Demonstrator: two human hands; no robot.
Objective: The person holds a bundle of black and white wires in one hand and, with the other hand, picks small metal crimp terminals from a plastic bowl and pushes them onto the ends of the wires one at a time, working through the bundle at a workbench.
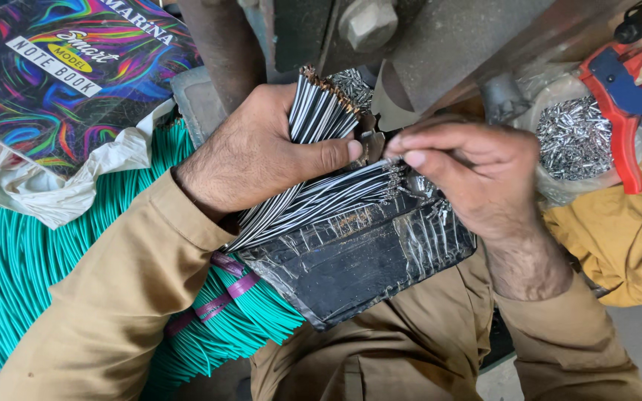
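My left hand (261, 152) grips a bundle of thin black-and-white striped wires (317, 115) whose bare copper ends point up toward a grey metal machine (440, 44). A second fan of the same wires (321, 200) lies across a black tape-wrapped pad (351, 260) on my lap. My right hand (469, 174) pinches the metal-tipped ends of that fan between thumb and fingers, just right of my left thumb.
A thick bundle of teal wires (16, 260) tied with purple bands lies at the left under my sleeve. A colourful notebook (68, 67) and crumpled white plastic sit above it. A bag of small metal terminals (577, 137) and a red-and-blue hand tool (626, 111) are at the right.
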